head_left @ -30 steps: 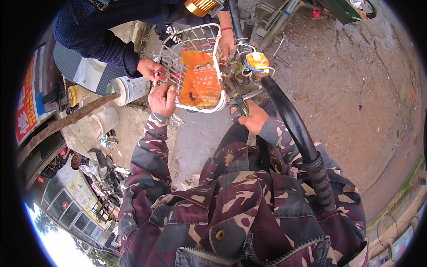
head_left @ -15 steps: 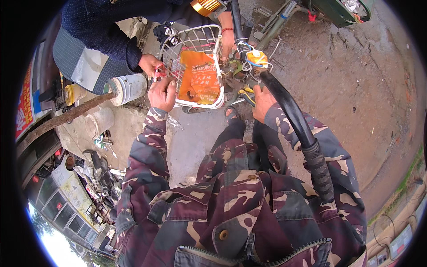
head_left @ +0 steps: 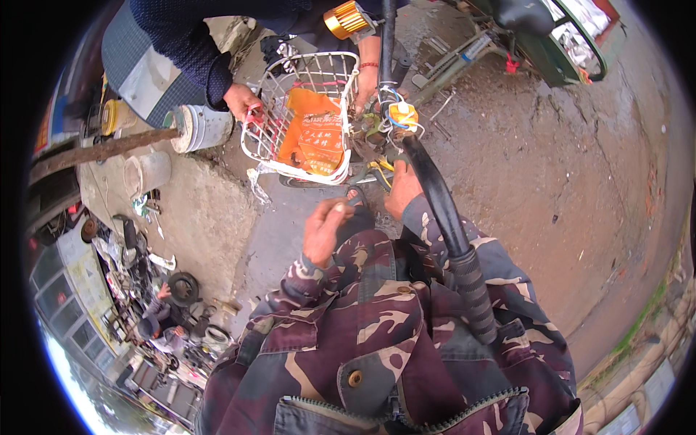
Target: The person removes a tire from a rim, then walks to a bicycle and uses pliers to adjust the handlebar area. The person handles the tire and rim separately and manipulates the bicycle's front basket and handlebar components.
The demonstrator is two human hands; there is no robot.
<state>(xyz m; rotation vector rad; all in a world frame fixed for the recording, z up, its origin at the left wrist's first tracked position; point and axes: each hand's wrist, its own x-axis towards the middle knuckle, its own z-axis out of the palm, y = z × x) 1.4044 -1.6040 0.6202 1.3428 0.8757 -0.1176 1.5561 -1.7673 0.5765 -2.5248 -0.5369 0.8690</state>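
Below the basket, my left hand (head_left: 325, 226) is closed, thumb against curled fingers; anything inside is too small to make out. My right hand (head_left: 400, 187) grips yellow-and-black pliers (head_left: 382, 168) by the bicycle's front fork, under the black handlebar (head_left: 442, 203). The white wire basket (head_left: 348, 77) holds an orange printed sheet (head_left: 310, 132). A co-worker's hand (head_left: 239, 98) grips a red-handled tool (head_left: 254, 112) at its left side; that person's other hand (head_left: 366, 85) is beside the basket's right side. A yellow part with wires (head_left: 403, 114) sits on the handlebar stem.
White buckets (head_left: 200, 129) and a wooden pole (head_left: 109, 151) are at left. Parts, tires (head_left: 184, 288) and a crouching person (head_left: 156, 326) are at lower left. A gold lamp (head_left: 344, 19) is at the top, a green carrier (head_left: 587, 54) at upper right, wet ground (head_left: 551, 188) at right.
My left hand has let go of the basket's left side and moved down and right toward my body. My right hand stays on the pliers near the fork.
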